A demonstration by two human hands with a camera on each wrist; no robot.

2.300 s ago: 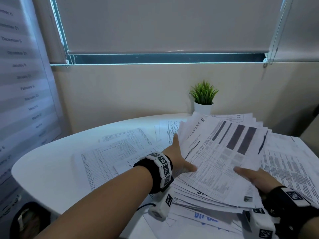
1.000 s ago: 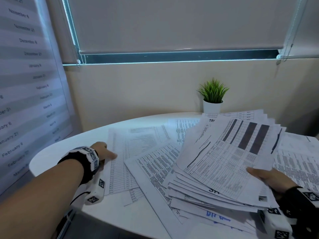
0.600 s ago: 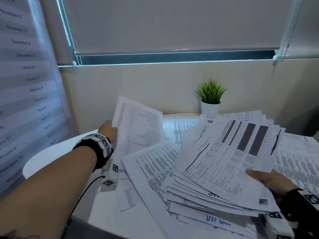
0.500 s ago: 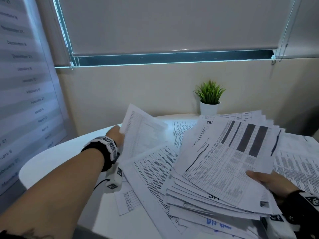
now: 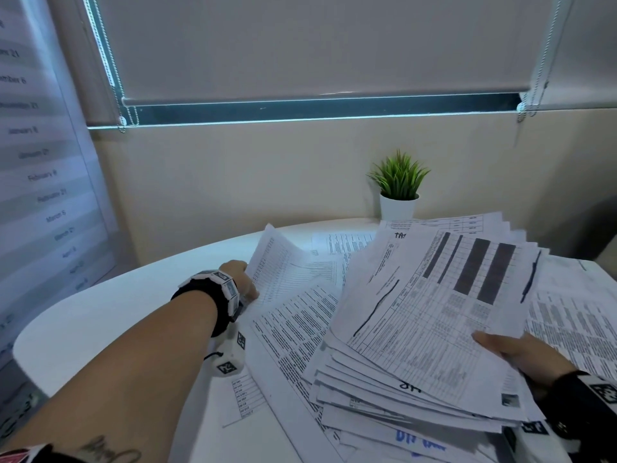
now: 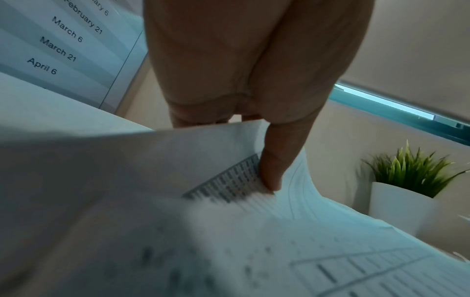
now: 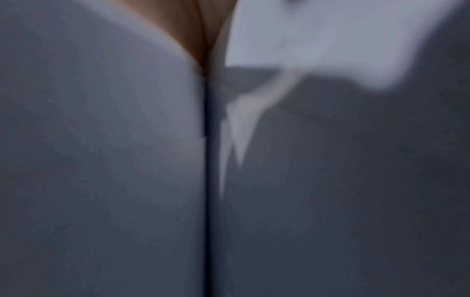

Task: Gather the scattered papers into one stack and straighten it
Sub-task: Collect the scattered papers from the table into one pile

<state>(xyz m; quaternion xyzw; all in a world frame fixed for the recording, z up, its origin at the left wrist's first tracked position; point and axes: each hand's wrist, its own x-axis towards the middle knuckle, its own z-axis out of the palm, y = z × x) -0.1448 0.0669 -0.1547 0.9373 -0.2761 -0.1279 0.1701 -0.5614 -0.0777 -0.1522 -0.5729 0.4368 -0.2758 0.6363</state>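
On the round white table (image 5: 110, 315), a fanned pile of printed white paper sheets (image 5: 427, 332) lies slewed at the right, with more loose printed pages (image 5: 297, 322) spread flat beside it toward the left. At that left margin the left hand (image 5: 242, 279) pinches one printed white sheet (image 5: 283, 265) by its near edge, thumb on top (the wrist view shows the thumb pressing on rows of print) and fingers underneath, so the page curls up off the table. The right hand (image 5: 521, 354) grips the pile's near right corner, thumb laid over the top page; what its fingers do below is hidden.

Single sheets like this are light and limp, likely to sag, flutter or crease if held at one corner only; a grip along a long edge should carry them better. The pile is probably slippery between layers, so squaring it wants both hands against opposite edges. A small green potted plant in a white pot (image 5: 399, 192) stands just behind the papers.
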